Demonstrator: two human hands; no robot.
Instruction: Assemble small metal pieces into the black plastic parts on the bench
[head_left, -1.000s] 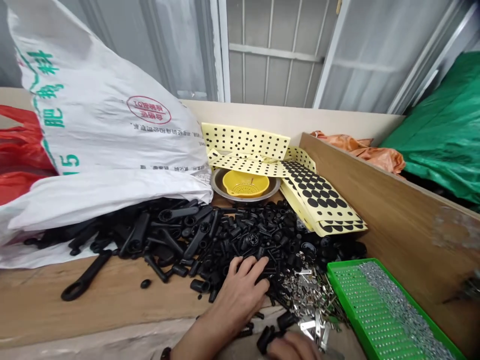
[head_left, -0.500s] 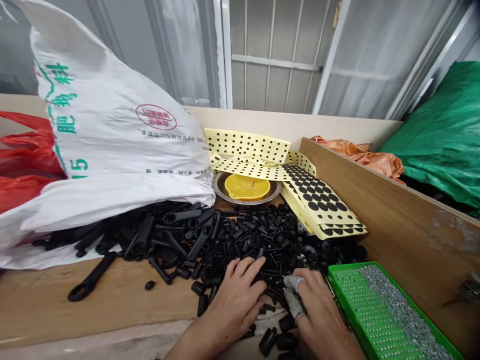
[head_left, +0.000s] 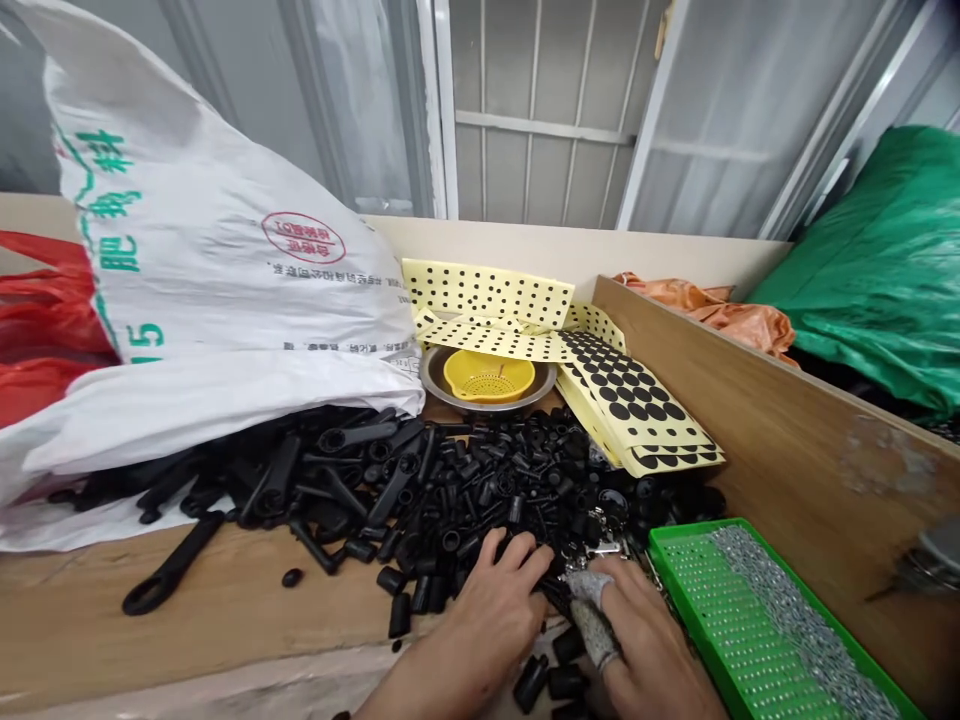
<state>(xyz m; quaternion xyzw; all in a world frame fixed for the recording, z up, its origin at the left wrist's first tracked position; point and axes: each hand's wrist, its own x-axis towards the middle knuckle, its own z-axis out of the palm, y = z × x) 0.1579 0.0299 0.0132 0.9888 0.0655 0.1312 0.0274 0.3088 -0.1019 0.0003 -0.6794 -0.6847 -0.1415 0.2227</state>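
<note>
Black parts [head_left: 480,470] heaped before you; green tray [head_left: 697,634] at right; your left hand [head_left: 499,605] palm down, fingers slightly spread at heap's near edge; your right hand [head_left: 641,625] angled inward, cannot tell if pinching; metal pieces [head_left: 606,548] by its fingertips

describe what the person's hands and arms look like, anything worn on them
The left hand is bare, with no glove. The right hand has two fingers, seemingly thumb and index, in separate greyish, mottled covers; otherwise it shows no glove. No sleeve shows on either arm.
</note>
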